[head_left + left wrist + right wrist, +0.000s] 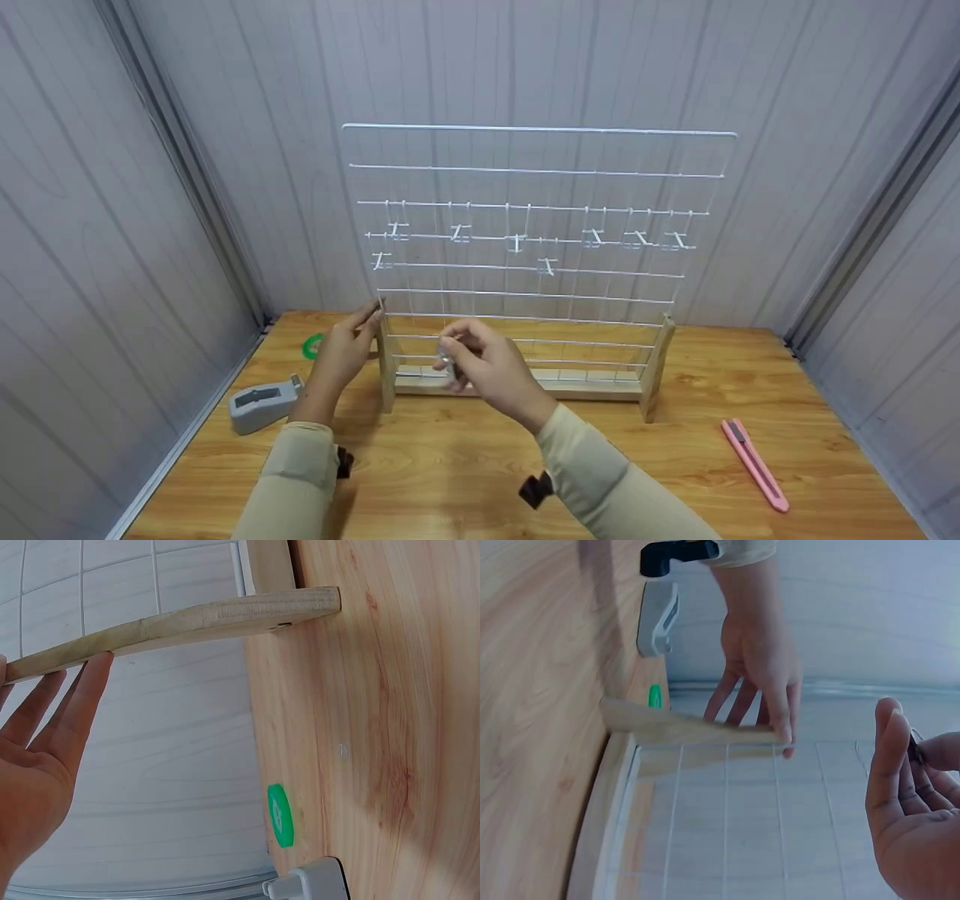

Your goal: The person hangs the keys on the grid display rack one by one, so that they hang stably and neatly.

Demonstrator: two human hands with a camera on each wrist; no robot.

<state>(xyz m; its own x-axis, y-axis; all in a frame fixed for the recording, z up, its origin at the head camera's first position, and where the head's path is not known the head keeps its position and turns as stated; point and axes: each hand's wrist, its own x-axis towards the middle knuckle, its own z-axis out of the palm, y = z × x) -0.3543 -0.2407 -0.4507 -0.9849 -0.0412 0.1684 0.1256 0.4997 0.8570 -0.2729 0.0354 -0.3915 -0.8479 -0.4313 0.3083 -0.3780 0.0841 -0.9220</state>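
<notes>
A white wire grid rack [540,300] stands upright between two wooden side supports. My left hand [346,352] holds the upper end of the left wooden support [202,619], its fingers against the outer side and a fingertip across the edge. In front of the rack's lower left part, my right hand [487,367] pinches a small shiny metal piece [447,361] between thumb and fingers. In the right wrist view this piece [915,748] looks dark, with a thin wire loop; the fingers cover most of it. Several small white hooks [517,242] hang on the grid's middle rows.
A grey tape dispenser [262,405] sits at the table's left, with a green round thing [312,346] behind it. A pink utility knife [756,465] lies at the right. Panelled walls [525,67] enclose the wooden table [435,480] at back and sides.
</notes>
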